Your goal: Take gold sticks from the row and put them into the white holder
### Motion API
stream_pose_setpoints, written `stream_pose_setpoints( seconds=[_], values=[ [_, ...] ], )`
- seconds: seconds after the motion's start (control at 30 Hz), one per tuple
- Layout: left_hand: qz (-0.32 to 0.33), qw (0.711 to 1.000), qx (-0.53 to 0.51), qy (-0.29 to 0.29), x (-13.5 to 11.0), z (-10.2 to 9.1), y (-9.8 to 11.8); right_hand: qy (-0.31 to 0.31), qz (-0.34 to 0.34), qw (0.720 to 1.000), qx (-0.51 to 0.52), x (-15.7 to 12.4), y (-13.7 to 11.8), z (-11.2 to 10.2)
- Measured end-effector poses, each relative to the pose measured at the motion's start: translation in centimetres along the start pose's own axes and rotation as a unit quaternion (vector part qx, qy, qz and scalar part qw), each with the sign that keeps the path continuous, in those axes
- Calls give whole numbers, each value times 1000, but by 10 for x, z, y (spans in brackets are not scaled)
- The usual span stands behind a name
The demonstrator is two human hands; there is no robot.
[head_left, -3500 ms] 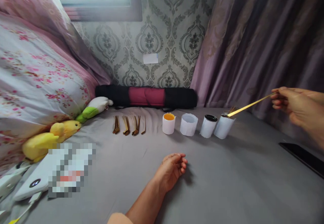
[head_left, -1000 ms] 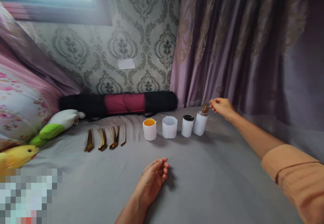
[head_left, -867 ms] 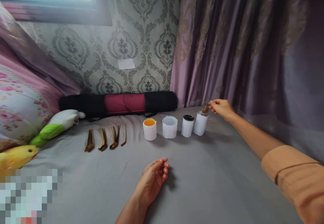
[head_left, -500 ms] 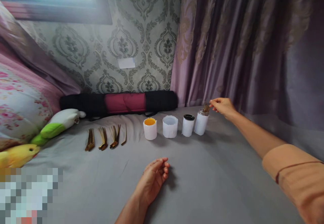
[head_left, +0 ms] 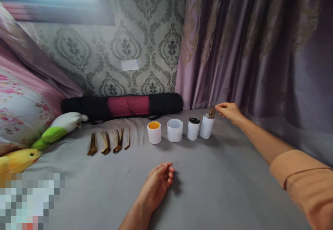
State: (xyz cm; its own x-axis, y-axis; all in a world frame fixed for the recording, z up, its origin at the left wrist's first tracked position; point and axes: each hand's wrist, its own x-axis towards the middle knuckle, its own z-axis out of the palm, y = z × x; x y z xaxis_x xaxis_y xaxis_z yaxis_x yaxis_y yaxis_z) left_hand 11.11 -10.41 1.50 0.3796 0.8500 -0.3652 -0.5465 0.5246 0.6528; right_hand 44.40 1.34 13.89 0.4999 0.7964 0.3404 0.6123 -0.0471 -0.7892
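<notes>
My right hand is at the rim of the rightmost white-wrapped container, thumb and fingertips pinched on the top of one of the thin gold sticks standing in it. The lower part of those sticks is hidden inside. Palm partly up, my left hand rests nearer the camera with loosely curled fingers and nothing in it. Three bunches of bent gold sticks lie to the left, with a single bent gold stick beside them.
In line with the right container stand an orange-filled white container, a wide white container and a dark-mouthed container. A black and maroon roll lies along the wall. Plush toys are at left on the grey sheet.
My right hand has dropped very slightly at the container's rim, its fingers still pinched. My left hand and the laid-out gold sticks have stayed in place.
</notes>
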Motion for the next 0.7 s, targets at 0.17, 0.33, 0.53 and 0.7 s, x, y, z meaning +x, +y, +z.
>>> stream_pose_setpoints(
  seconds=[0.17,0.33,0.53,0.7],
  values=[
    [1,1000,6,7,0,1,0,-18,-10,1000,-6,-3,-1,-3],
    [0,1000,7,3,-1,1,0,-26,-51,998,-22,-3,-2,-4],
    [0,1000,4,3,-1,1,1,-3,-158,979,-125,8,5,-5],
    [1,1000,6,-1,0,1,0,-20,-152,973,-170,11,8,-6]
  ],
)
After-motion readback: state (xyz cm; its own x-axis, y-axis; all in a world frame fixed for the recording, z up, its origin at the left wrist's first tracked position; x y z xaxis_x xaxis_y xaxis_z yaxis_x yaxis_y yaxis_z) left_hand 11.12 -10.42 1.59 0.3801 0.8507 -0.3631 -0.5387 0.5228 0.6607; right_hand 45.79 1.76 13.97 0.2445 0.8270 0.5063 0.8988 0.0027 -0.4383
